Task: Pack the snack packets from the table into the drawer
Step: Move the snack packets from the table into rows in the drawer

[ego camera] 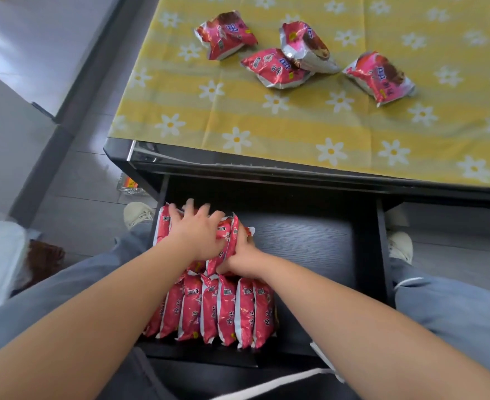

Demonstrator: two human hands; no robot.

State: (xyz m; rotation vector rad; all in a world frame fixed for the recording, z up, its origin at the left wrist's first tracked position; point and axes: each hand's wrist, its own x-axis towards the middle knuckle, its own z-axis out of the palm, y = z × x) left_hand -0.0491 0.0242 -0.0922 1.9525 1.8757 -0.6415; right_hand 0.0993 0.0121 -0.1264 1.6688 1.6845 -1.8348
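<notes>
Several pink snack packets [226, 34] lie loose on the table with the yellow daisy cloth [266, 122]. Below it a black drawer [310, 243] stands pulled out. A tidy row of upright pink packets [223, 310] fills its near left part, and a second row sits behind it at the far left. My left hand [196, 230] lies flat on top of that far row, fingers spread. My right hand [242, 258] grips a pink packet [232, 241] from the right side, pressing it against the row.
The right half of the drawer floor shows bare dark wood. My grey-trousered legs and pale shoes [399, 245] flank the drawer. A wrapper [128, 186] lies on the grey floor to the left, beside a white cabinet [15, 116].
</notes>
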